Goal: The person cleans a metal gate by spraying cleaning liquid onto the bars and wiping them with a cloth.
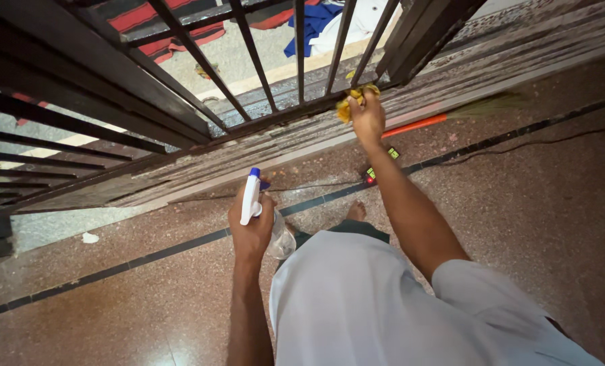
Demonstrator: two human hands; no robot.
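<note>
My right hand (pixel 368 116) reaches forward and presses a crumpled yellow cloth (pixel 352 102) against the bottom rail of a dark metal grille gate (pixel 201 57). My left hand (pixel 252 227) hangs lower, near my body, gripping a clear spray bottle (pixel 281 242) with a white and blue trigger head (pixel 252 193) that points up. The bottle's body is partly hidden behind my hand and my white shirt.
A broom with an orange handle (pixel 416 125) lies along the grooved gate track (pixel 262 146). A small dark device with lit green and red spots (pixel 378 167) sits on the speckled brown floor (pixel 533 203), with a cable beside it. Clothes lie beyond the gate.
</note>
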